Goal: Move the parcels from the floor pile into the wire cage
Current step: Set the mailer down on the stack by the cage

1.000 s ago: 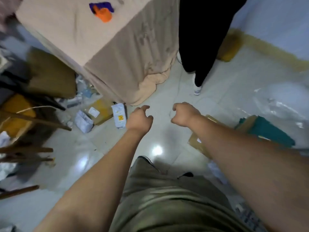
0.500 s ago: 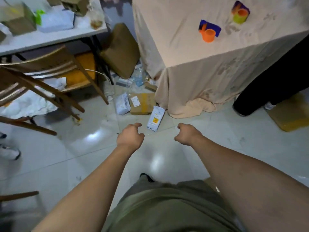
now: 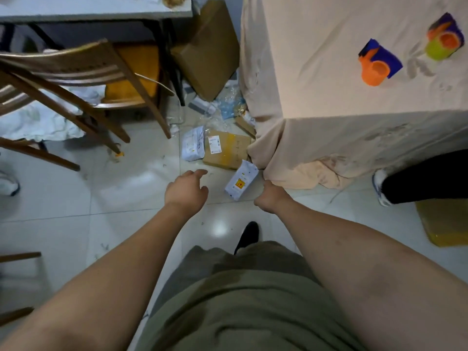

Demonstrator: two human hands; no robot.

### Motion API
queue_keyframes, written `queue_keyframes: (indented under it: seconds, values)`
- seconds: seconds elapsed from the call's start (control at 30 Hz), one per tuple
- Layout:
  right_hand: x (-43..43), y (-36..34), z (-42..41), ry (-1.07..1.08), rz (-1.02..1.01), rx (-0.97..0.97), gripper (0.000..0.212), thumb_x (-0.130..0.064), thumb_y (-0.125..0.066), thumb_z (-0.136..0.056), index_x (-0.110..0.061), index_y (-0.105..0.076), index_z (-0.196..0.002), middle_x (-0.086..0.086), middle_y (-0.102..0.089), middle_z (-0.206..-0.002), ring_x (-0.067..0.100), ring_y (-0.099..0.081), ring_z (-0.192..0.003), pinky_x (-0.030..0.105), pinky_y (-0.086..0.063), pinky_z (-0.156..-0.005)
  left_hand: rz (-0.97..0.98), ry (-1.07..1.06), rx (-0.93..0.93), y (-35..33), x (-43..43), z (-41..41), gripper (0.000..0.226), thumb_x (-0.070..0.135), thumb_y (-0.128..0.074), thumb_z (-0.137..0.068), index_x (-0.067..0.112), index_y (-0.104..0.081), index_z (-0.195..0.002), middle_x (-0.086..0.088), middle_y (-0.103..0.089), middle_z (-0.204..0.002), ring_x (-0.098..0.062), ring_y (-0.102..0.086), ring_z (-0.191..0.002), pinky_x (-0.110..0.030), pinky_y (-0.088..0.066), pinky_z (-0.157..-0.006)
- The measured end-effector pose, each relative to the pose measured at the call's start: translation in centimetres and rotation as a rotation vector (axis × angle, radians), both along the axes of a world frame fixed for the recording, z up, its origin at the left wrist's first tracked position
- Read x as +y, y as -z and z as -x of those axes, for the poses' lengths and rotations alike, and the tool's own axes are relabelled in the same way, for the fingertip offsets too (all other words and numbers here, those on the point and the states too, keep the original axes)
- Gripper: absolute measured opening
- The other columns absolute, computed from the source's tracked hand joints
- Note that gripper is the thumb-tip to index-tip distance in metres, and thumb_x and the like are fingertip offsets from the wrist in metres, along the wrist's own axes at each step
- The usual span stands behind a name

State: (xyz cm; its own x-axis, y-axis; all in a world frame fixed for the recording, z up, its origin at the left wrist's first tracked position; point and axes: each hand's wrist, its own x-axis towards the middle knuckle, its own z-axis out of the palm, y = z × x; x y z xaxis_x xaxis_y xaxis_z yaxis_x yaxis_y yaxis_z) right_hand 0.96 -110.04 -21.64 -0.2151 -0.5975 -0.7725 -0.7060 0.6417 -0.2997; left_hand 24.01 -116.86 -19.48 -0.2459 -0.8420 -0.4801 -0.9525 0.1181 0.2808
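Parcels (image 3: 226, 149) lie on the floor by the draped table's (image 3: 329, 117) corner, unpicked; left hand (image 3: 186, 190) loosely curled and empty, right hand (image 3: 272, 196) fingers hidden, flank the white mailer (image 3: 241, 179), probably needing a stoop and grasp.

I am looking down on a pale, glossy tile floor (image 3: 63, 198), and a bright spot of light (image 3: 219, 230) is reflecting off it near the middle. At the right a table draped in a beige cloth (image 3: 329, 110) is standing, with the cloth's hem bunching on the tiles. At the left, wooden slatted chairs (image 3: 76, 69) are standing in front of a grey-topped table (image 3: 101, 11) with dark legs. Crumpled white sheeting (image 3: 38, 120) is lying beneath the chairs. I am also seeing a yellow mat (image 3: 445, 224) lying at the right edge.
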Motion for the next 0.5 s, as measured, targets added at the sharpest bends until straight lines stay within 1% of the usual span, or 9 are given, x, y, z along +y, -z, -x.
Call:
queue_keyframes:
  seconds: [0.07, 0.1, 0.17, 0.23, 0.27, 0.33, 0.37, 0.43, 0.5]
  values:
    - [-2.3, 1.2, 0.5, -0.022, -0.012, -0.022, 0.045, -0.025, -0.058, -0.098, -0.013, -0.048, -0.140, 0.015, -0.055, -0.139, 0.033, -0.056, -0.124, 0.037, -0.048, -0.099, 0.021, 0.001, 0.010, 0.6, -2.1, 1.2, 0.053, 0.034, -0.053, -0.097, 0.035, -0.046, -0.149, 0.000, -0.060, -0.136, -0.025, -0.059, -0.122, -0.044, -0.050, -0.100]
    - [-3.2, 1.8, 0.7, -0.015, -0.023, -0.028, 0.044, -0.025, -0.058, -0.098, -0.013, -0.049, -0.139, 0.015, -0.055, -0.139, 0.033, -0.055, -0.125, 0.036, -0.047, -0.098, 0.021, 0.009, 0.009, 0.9, -3.2, 1.7, 0.053, 0.034, -0.053, -0.097, 0.035, -0.047, -0.149, -0.001, -0.061, -0.136, -0.025, -0.059, -0.121, -0.044, -0.050, -0.100]
    - [-5.0, 3.5, 0.9, 0.044, -0.038, -0.038, 0.049, -0.026, -0.058, -0.098, -0.016, -0.045, -0.144, 0.015, -0.055, -0.140, 0.034, -0.055, -0.125, 0.036, -0.047, -0.099, 0.010, 0.048, -0.009, 2.3, -5.4, 2.5, 0.053, 0.034, -0.052, -0.097, 0.034, -0.046, -0.149, -0.001, -0.060, -0.136, -0.026, -0.059, -0.121, -0.045, -0.050, -0.101]
    - [-6.6, 5.8, 0.8, 0.137, -0.031, -0.046, 0.052, -0.029, -0.057, -0.097, -0.019, -0.041, -0.145, 0.014, -0.056, -0.138, 0.033, -0.057, -0.122, 0.039, -0.050, -0.101, -0.009, 0.091, -0.022, 4.3, -7.6, 3.1, 0.053, 0.033, -0.051, -0.097, 0.034, -0.045, -0.150, -0.002, -0.060, -0.135, -0.026, -0.058, -0.121, -0.044, -0.049, -0.101]
    - [-7.4, 7.5, 0.6, 0.199, -0.031, -0.039, 0.054, -0.030, -0.057, -0.096, -0.019, -0.039, -0.145, 0.015, -0.058, -0.135, 0.034, -0.059, -0.119, 0.041, -0.051, -0.099, -0.019, 0.110, -0.026, 5.8, -8.8, 3.3, 0.054, 0.033, -0.050, -0.097, 0.034, -0.044, -0.151, -0.002, -0.059, -0.135, -0.027, -0.057, -0.121, -0.044, -0.048, -0.101]
    - [-9.2, 11.7, 0.2, 0.337, -0.038, -0.003, 0.067, -0.030, -0.058, -0.094, -0.023, -0.025, -0.152, 0.016, -0.057, -0.130, 0.035, -0.060, -0.114, 0.042, -0.054, -0.094, -0.023, 0.168, -0.042, 9.7, -11.3, 3.7, 0.055, 0.032, -0.049, -0.098, 0.034, -0.042, -0.152, -0.004, -0.059, -0.134, -0.028, -0.056, -0.121, -0.043, -0.047, -0.101]
    - [-10.3, 14.1, -0.1, 0.410, -0.035, 0.011, 0.078, -0.030, -0.059, -0.092, -0.028, -0.016, -0.157, 0.016, -0.056, -0.129, 0.035, -0.060, -0.113, 0.043, -0.054, -0.093, -0.023, 0.202, -0.051, 12.0, -12.5, 3.9, 0.055, 0.032, -0.049, -0.098, 0.033, -0.042, -0.152, -0.004, -0.059, -0.135, -0.028, -0.056, -0.122, -0.042, -0.046, -0.100]
    - [-12.9, 19.6, -0.8, 0.527, -0.031, 0.045, 0.092, -0.036, -0.061, -0.093, -0.041, 0.001, -0.160, 0.017, -0.048, -0.136, 0.037, -0.056, -0.120, 0.045, -0.051, -0.099, -0.005, 0.257, -0.055, 17.4, -15.1, 4.0, 0.055, 0.032, -0.049, -0.097, 0.032, -0.043, -0.151, -0.005, -0.059, -0.135, -0.030, -0.056, -0.122, -0.042, -0.045, -0.098]
    - [-15.8, 26.4, -1.6, 0.606, -0.051, 0.084, 0.098, -0.046, -0.063, -0.093, -0.045, 0.010, -0.160, 0.018, -0.037, -0.150, 0.038, -0.046, -0.133, 0.050, -0.043, -0.109, 0.015, 0.287, -0.038, 23.8, -17.6, 4.1, 0.053, 0.030, -0.051, -0.095, 0.030, -0.046, -0.148, -0.007, -0.059, -0.133, -0.031, -0.056, -0.119, -0.043, -0.046, -0.096]
